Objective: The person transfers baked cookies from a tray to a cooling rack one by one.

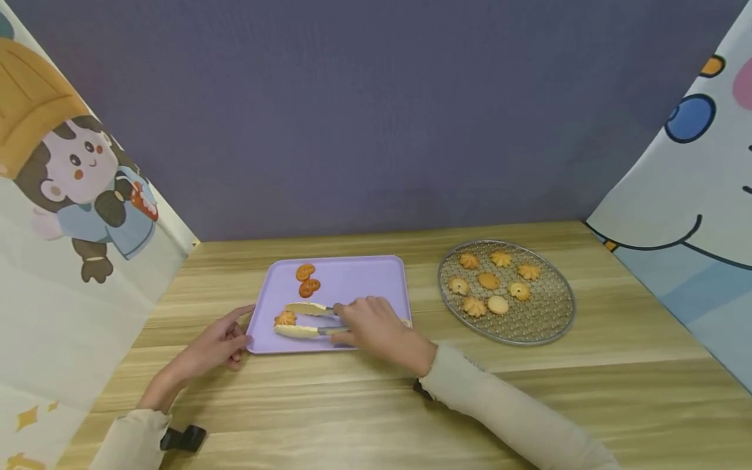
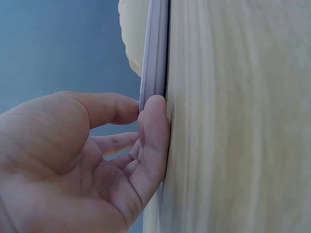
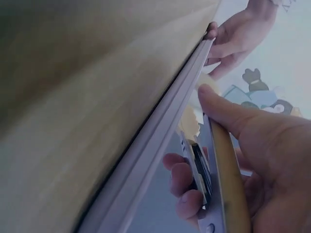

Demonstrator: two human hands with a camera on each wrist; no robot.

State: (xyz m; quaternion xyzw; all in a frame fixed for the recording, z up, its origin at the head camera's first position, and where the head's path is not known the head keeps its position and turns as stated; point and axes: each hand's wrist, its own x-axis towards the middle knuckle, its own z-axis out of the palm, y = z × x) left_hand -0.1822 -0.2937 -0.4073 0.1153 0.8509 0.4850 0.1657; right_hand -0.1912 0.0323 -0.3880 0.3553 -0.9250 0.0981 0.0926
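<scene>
Nearest are the light sleeves [image 1: 511, 418], the forearms reaching in low over the desk [image 1: 352, 418]. The left hand [image 1: 217, 341] is at the near left corner of the lilac tray [image 1: 370, 281]. Its thumb and fingers come close together on the rim there, a light pinch at the edge rather than a full grip, which probably keeps the tray from sliding and leaves its surface free for the other hand.

The right hand [image 1: 378, 331] holds the tongs [image 1: 299, 331] across the near part of the tray. The right wrist view shows the thumb along one arm and the curled fingers on the other, so a squeeze or release can be governed from either side. The tongs lie nearly level, low over the tray and pointing left, their two arms spread partway.

Between their tips sits a ridged cookie [image 1: 285, 318]. The gap seems to suit its width, but whether both tips press on it or it simply rests on the tray, I cannot tell.

Just beyond, towards the tray's far left, are two brown cookies [image 1: 307, 281], one just beside the other, leaving much of the right side bare.

To the right, apart from the tray, lies a round rack [image 1: 549, 307] with eight cookies [image 1: 488, 281] spaced over its left and middle parts, likely within easy reach of the right hand. Behind everything rises a plain dark wall [image 1: 376, 130].
</scene>
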